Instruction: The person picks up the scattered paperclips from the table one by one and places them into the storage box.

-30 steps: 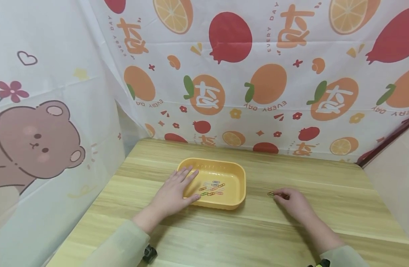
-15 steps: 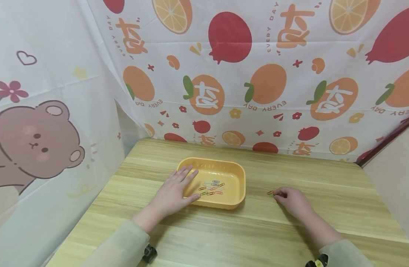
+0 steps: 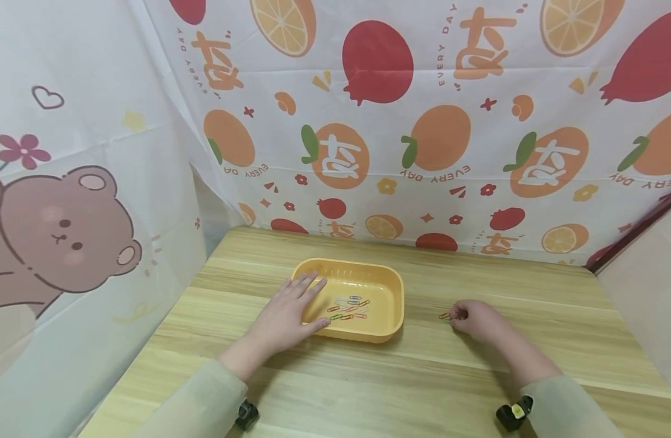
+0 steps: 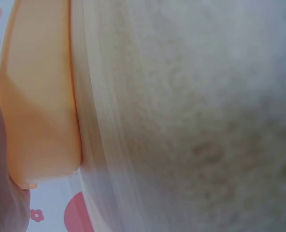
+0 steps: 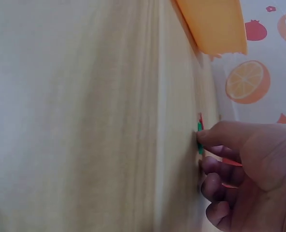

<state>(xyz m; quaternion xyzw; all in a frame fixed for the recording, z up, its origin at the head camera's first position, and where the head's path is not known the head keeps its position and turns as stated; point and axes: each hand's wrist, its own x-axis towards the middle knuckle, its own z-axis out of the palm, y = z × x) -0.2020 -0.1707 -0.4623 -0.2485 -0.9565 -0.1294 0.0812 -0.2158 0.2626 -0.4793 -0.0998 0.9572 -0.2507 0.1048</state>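
A yellow plastic tray (image 3: 392, 301) stands on the wooden table with several coloured paper clips (image 3: 347, 317) lying on its floor. My left hand (image 3: 280, 316) rests over its left end, fingers spread across the rim and thumb on the near edge. To the right of the tray, my right hand (image 3: 477, 320) is low at the tabletop. Its thumb and forefinger pinch a green paper clip (image 5: 200, 140), the other fingers curled below. Right beside that lies a red paper clip (image 3: 443, 316), partly covered by the green one in the right wrist view.
The wooden table (image 3: 346, 389) runs back to a fruit-printed cloth (image 3: 390, 158). A bear-printed cloth (image 3: 67, 231) hangs along the left side. Both wrists carry small black cameras, with the right camera (image 3: 514, 413) near the front.
My right wrist has turned slightly and its forearm shifted a little, while the fingertips stay at the same paper clips. The left hand and the tray hold their place.
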